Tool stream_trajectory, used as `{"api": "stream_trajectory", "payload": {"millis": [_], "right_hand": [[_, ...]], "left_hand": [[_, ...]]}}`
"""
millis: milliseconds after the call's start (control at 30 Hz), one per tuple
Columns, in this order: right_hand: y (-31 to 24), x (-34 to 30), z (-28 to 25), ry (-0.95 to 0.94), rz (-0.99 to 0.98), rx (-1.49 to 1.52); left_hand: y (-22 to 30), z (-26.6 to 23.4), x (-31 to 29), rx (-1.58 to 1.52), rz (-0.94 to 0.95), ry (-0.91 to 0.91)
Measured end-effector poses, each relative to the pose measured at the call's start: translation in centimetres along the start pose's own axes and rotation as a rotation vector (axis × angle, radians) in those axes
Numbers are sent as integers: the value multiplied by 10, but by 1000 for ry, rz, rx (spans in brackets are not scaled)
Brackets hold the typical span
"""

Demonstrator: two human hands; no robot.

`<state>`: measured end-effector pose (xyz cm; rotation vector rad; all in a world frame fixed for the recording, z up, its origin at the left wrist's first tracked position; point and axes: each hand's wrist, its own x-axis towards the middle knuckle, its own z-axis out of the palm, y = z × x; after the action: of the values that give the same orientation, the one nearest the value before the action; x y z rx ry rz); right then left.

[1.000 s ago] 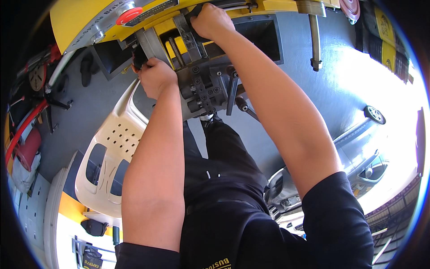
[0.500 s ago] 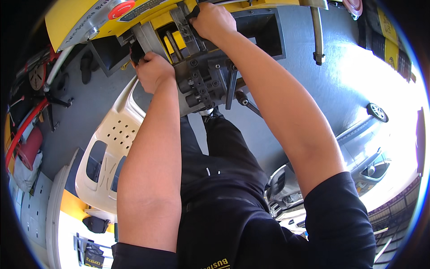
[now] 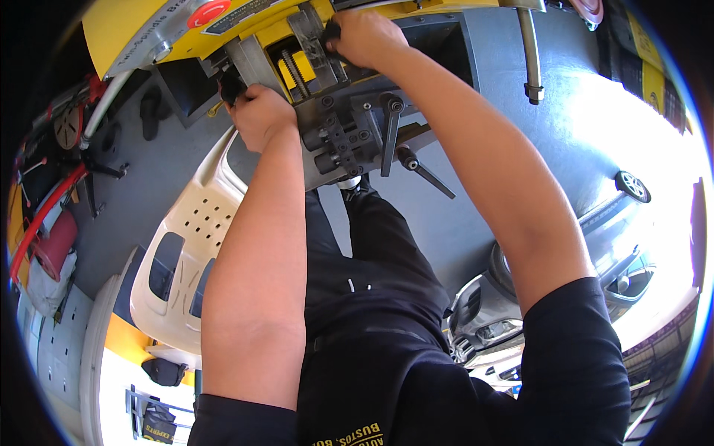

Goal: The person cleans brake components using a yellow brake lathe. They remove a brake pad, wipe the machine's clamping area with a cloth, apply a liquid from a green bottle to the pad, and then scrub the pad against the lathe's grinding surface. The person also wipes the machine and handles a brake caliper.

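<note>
A yellow machine resembling a lathe [image 3: 134, 30] fills the top of the view, with a dark metal slide and a threaded screw [image 3: 296, 72] in its middle. My left hand [image 3: 262, 115] is closed around a black knob or handle [image 3: 232, 87] on the slide's left side. On the right side, my right hand [image 3: 370, 39] grips a similar black piece [image 3: 332, 33]; my fingers partly hide both. Below the screw sits a dark tool-holder block [image 3: 343, 137] with round bolt heads. Right of it are a clamp lever [image 3: 390, 134] and a second lever [image 3: 428, 173].
A red push button [image 3: 210, 13] is on the machine's panel. Below my left forearm stands a cream plastic chair [image 3: 167, 245]. A metal bar [image 3: 532, 59] hangs at the upper right. A grey car [image 3: 595, 238] is at the right, and red equipment [image 3: 56, 241] at the left.
The whole view has shifted slightly to the right. My right forearm has moved right, uncovering more of the second lever. Both hands keep their grips on the black pieces.
</note>
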<state>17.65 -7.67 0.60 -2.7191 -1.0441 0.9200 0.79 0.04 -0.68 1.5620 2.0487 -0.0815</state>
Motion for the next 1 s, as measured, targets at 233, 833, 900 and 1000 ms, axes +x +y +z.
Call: {"api": "stream_trajectory", "payload": {"millis": [233, 833, 900, 1000], "right_hand": [[1, 9, 9, 89, -23, 68], [-1, -11, -7, -58, -215, -41], [1, -16, 3, -39, -239, -70], [1, -19, 5, -56, -318, -142]], "left_hand": [[-5, 4, 6, -4, 7, -39], [1, -7, -1, -24, 14, -94], [1, -6, -2, -14, 17, -71], [0, -7, -1, -46, 45, -10]]}}
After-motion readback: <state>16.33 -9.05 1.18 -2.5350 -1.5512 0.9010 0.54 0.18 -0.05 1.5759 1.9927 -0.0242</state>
